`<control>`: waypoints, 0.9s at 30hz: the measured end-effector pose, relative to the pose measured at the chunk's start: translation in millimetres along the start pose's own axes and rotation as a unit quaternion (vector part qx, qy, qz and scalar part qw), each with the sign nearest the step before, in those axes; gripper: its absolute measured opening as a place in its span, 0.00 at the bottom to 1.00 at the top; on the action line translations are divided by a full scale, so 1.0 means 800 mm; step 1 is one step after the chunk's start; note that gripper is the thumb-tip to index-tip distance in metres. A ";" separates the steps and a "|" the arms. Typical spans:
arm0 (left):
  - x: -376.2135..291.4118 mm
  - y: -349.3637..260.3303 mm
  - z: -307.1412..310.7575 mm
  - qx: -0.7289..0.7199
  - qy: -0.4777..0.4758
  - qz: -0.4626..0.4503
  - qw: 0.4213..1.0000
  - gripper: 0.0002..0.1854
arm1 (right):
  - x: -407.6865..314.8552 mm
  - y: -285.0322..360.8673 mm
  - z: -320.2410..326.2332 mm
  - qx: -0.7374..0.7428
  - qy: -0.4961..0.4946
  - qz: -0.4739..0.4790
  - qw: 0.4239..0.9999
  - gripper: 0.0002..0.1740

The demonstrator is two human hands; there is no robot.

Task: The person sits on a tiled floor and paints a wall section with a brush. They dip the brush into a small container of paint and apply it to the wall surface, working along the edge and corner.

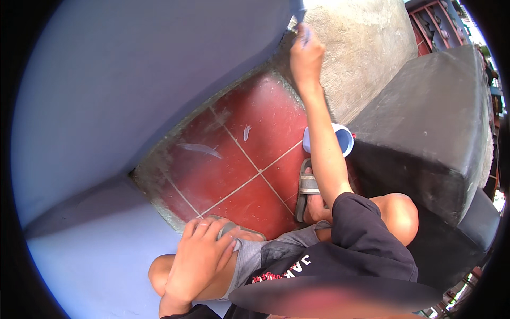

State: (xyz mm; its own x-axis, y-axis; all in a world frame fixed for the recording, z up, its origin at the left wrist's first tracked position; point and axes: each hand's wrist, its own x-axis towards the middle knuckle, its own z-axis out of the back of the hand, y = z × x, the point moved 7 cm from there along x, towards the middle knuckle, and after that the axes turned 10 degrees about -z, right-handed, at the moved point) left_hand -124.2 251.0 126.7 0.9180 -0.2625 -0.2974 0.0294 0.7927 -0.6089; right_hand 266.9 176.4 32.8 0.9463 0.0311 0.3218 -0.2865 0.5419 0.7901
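My right hand (308, 56) reaches far forward to the end of the blue-purple wall (159, 60). It is shut on a narrow tool, likely a paintbrush (298, 18), whose head is blurred and meets the wall's edge. Below my right forearm stands a white container (346, 137), blue inside and partly hidden by the arm. My left hand (203, 251) lies over my bent left leg near the knee, fingers somewhat spread and holding nothing.
Red floor tiles (239, 187) bear pale smears (199, 149). A dark block-like ledge (418, 103) stands at the right, beside a rough concrete surface (358, 48). My sandalled feet (308, 187) are on the tiles. Shelves (434, 24) show at the far upper right.
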 end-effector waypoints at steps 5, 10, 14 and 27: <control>-0.011 -0.021 -0.006 -0.017 -0.009 0.003 1.000 0.16 | -0.040 -0.101 -0.042 -0.095 0.034 -0.099 0.990 0.21; -0.036 -0.023 -0.017 0.000 -0.010 0.064 0.998 0.16 | -0.057 -0.197 -0.075 -0.240 0.172 -0.208 0.932 0.25; -0.041 -0.036 -0.019 0.004 -0.013 0.074 0.997 0.16 | -0.053 -0.202 -0.078 -0.278 0.206 -0.232 0.909 0.25; -0.030 -0.050 -0.023 0.007 -0.006 0.073 0.997 0.16 | 0.028 0.006 0.070 -0.095 0.060 -0.067 0.991 0.27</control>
State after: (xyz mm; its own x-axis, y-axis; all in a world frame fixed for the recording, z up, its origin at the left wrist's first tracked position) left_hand -154.7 215.4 144.4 0.9179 -0.1369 -0.3725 -0.0991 0.8298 -0.5492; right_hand 278.3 132.2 73.0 0.9881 0.0425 0.1475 -0.1353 0.6955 0.7057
